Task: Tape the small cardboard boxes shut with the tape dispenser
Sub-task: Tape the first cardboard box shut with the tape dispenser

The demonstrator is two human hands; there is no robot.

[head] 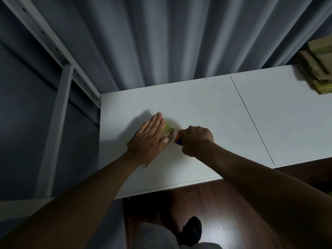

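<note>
Head view, dim. Hidden: most of tape dispenser [178, 140], only an orange-and-blue edge showing inside curled right hand [196, 139]; stacked boxes [318, 69] cut off at right edge. Setting: grey curtain [161, 42]; white table [206, 105]; wooden floor [206, 209]. Item: 1 small cardboard box [168, 130], glossy yellowish tape over top, left-centre of table, pressed under flat left hand [149, 139], fingers straight.

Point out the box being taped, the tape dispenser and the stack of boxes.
box [168, 129], head view, taped top right of the hand.
tape dispenser [178, 140], head view, orange part below the fist.
stack of boxes [318, 67], head view, cardboard side.
</note>
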